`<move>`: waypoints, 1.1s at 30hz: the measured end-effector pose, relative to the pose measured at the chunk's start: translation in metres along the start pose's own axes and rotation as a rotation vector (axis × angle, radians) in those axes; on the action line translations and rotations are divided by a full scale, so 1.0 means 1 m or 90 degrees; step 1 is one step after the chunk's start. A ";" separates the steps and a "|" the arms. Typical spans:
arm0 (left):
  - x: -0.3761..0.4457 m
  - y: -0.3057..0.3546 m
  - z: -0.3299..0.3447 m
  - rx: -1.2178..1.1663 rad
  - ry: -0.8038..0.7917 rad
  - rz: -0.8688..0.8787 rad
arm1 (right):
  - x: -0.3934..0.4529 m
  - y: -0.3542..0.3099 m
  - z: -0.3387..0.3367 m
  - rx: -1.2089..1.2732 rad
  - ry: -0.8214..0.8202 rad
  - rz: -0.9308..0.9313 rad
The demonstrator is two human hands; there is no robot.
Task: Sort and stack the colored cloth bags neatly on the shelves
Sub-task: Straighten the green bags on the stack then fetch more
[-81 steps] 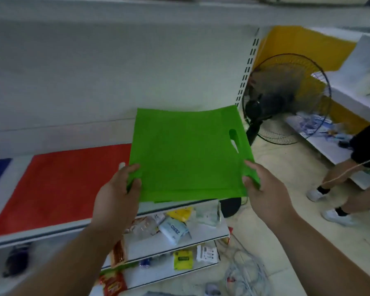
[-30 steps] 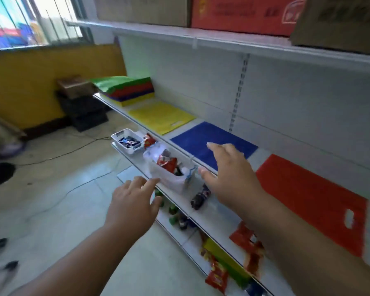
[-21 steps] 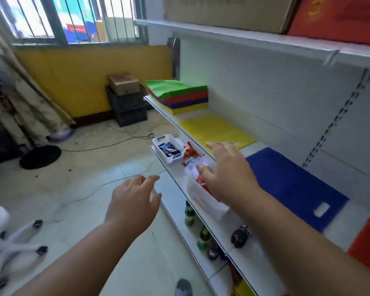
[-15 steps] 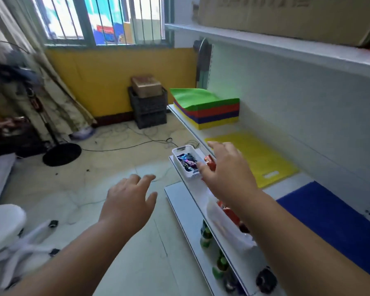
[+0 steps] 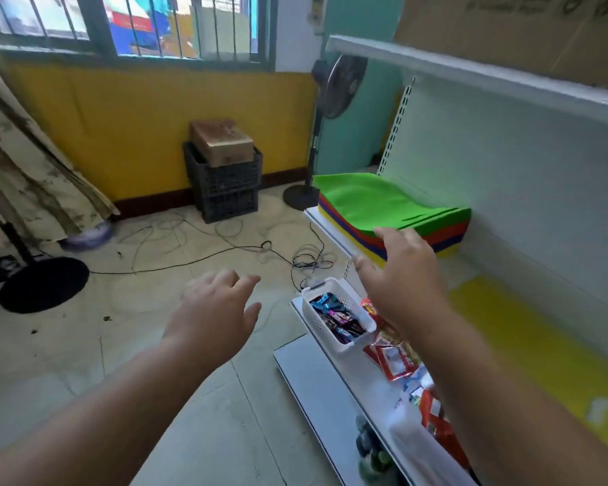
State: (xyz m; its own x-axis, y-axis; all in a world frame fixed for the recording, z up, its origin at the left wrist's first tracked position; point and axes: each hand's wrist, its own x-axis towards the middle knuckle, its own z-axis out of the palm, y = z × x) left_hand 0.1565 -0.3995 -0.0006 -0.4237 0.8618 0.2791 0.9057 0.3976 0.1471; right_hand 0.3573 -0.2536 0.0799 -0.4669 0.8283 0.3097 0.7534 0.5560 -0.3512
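A white metal shelf (image 5: 334, 226) runs along the right wall, seen from a head-worn camera looking down past two bare forearms. At its far end sits the stack of cloth bags (image 5: 394, 213): green on top, then red, blue and yellow layers, edges roughly squared. Nearer the viewer, a single yellow bag (image 5: 527, 345) lies flat on the same shelf.

The step in hand looks like a reach toward the mixed stack to take the next bag for sorting. The right hand (image 5: 399, 275) is spread wide, fingers straight, holding nothing, hovering just in front of the stack's near edge. The left hand (image 5: 215, 306) hangs over the floor, fingers loosely extended, also empty. The next move likely calls for pinching only the top green layer and lifting it free without dragging the ones beneath.

Below, a lower shelf carries a small white basket (image 5: 334, 312) of wrapped sweets and red snack packets (image 5: 390, 356); these sit under the reaching arm but do not block it. Beyond stand a pedestal fan (image 5: 337, 89), a black crate (image 5: 225, 180) topped by a cardboard box (image 5: 222, 142), and loose cables (image 5: 225, 240) on the floor.
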 end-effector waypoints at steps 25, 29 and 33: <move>0.385 -0.018 0.108 -0.280 -0.174 0.309 | 0.166 0.024 0.089 -0.106 0.074 0.520; 0.429 -0.022 0.125 -0.263 -0.232 0.370 | 0.170 0.005 0.111 -0.164 0.072 0.633; 0.461 -0.020 0.135 -0.281 -0.265 0.416 | 0.186 -0.010 0.129 -0.138 0.117 0.700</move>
State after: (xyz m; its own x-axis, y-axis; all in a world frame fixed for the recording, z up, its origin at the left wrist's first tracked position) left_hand -0.0551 0.0320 -0.0034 0.2937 0.9525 0.0804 0.8393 -0.2972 0.4553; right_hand 0.2036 -0.0959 0.0270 0.5586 0.8273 0.0593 0.7857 -0.5049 -0.3574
